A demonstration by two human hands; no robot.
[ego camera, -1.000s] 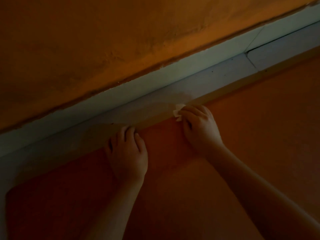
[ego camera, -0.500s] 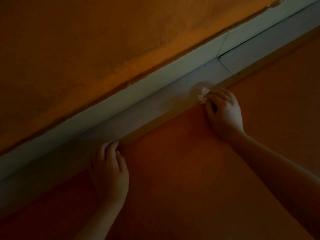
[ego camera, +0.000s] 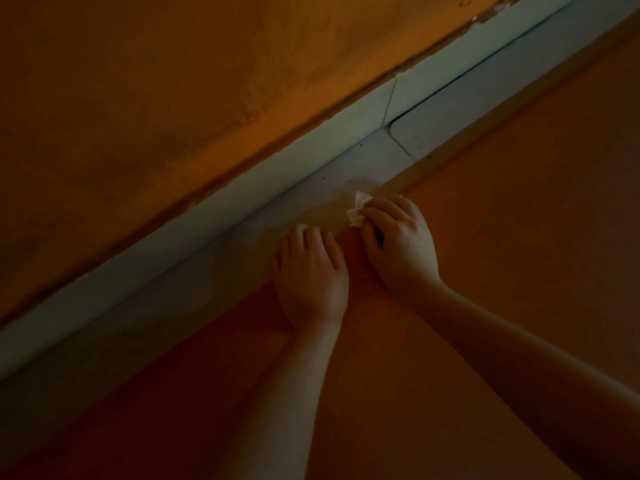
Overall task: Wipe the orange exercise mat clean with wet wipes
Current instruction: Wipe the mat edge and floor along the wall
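The orange exercise mat (ego camera: 502,220) fills the lower right of the dim head view, its far edge running diagonally along pale floor tiles. My right hand (ego camera: 398,244) grips a small crumpled white wet wipe (ego camera: 358,211) and holds it against the mat's far edge. Only a corner of the wipe shows past the fingertips. My left hand (ego camera: 311,271) lies flat just beside the right hand, palm on the mat, its fingers reaching over the edge onto the tile.
A strip of pale grey floor tiles (ego camera: 242,244) borders the mat's far edge, with a light skirting (ego camera: 277,161) behind it. Above that rises an orange-brown wall (ego camera: 173,81). A tile joint (ego camera: 398,140) sits just beyond the hands.
The hands were wide apart half a second ago and now lie side by side. The right hand has drawn the wipe back left along the mat's edge; the view has shifted.
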